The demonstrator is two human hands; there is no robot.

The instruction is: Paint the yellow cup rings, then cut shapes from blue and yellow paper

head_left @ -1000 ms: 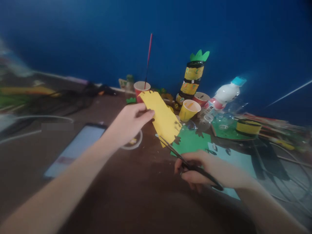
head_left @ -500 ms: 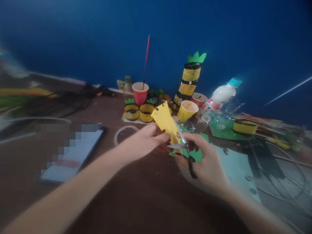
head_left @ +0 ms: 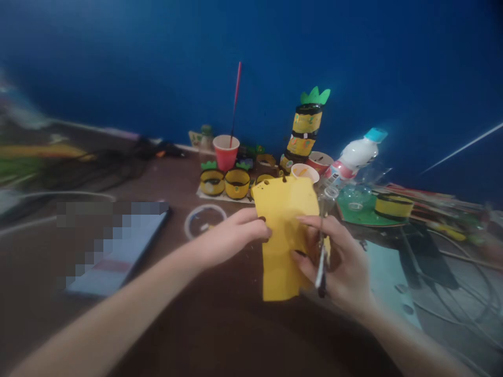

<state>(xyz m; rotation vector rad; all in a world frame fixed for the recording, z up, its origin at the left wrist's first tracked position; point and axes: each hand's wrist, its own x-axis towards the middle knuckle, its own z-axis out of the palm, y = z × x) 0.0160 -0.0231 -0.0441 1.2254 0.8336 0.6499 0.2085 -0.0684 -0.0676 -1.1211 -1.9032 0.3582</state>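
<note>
A yellow sheet of paper (head_left: 281,262) with dark-edged notches along its top hangs upright in front of me, its wide face towards me. My left hand (head_left: 241,233) grips its left edge between thumb and fingers. On the sheet's right side, my right hand (head_left: 338,256) has its thumb and index finger against the paper. That same hand holds a pair of scissors (head_left: 321,262), turned downward along the palm, the blades pointing towards me. The fingers behind the sheet are hidden.
A phone (head_left: 121,251) lies on the left, beside a tape ring (head_left: 206,222). Behind stand a red cup (head_left: 226,154), a banded yellow-black tower (head_left: 306,125) with green leaves and a tilted white bottle (head_left: 359,152). To the right are pale paper (head_left: 387,277) and cables (head_left: 463,309).
The yellow sheet has turned and opened out to face me, covering the green paper. My right hand has swung the scissors away from the paper and now touches the sheet.
</note>
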